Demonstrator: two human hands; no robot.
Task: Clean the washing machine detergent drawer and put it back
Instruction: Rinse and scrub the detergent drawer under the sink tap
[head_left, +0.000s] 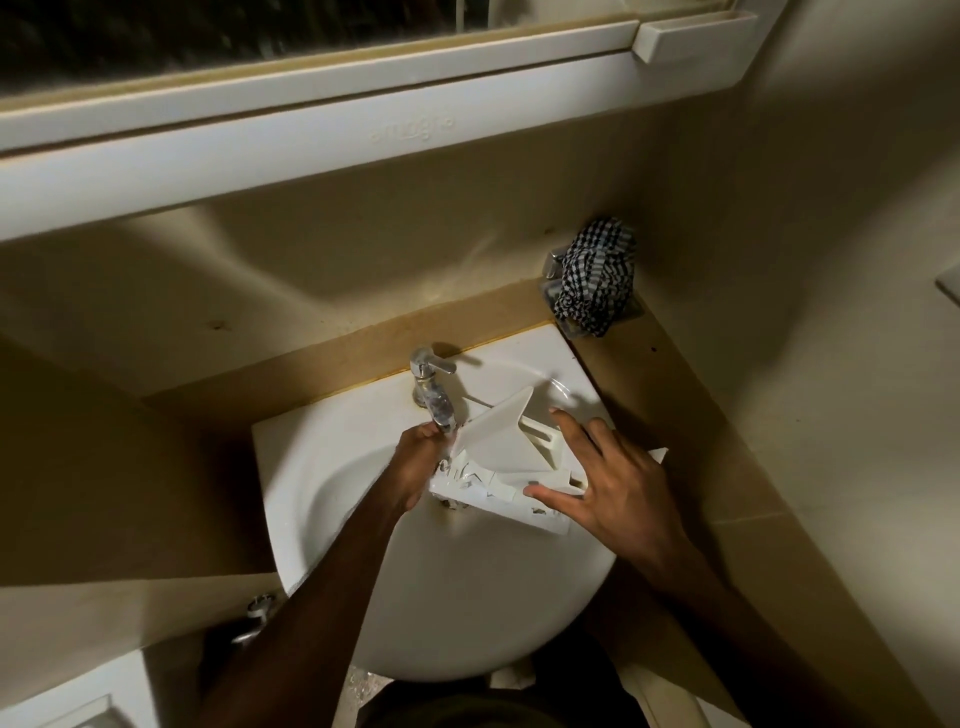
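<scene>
Detergent drawer (511, 457): at frame centre, over the sink (467, 597) under the tap (434, 392). Left hand (421, 462) gripped its end; right hand (613, 483) steadied it, fingers spread. Rinsing apparently underway; refitting remained.

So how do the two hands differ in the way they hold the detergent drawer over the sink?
The left hand is curled around the detergent drawer at its end under the tap; the right hand lies against the other end with its fingers spread. The left hand sits over the sink bowl, the right nearer its rim. Both touch the drawer.
</scene>
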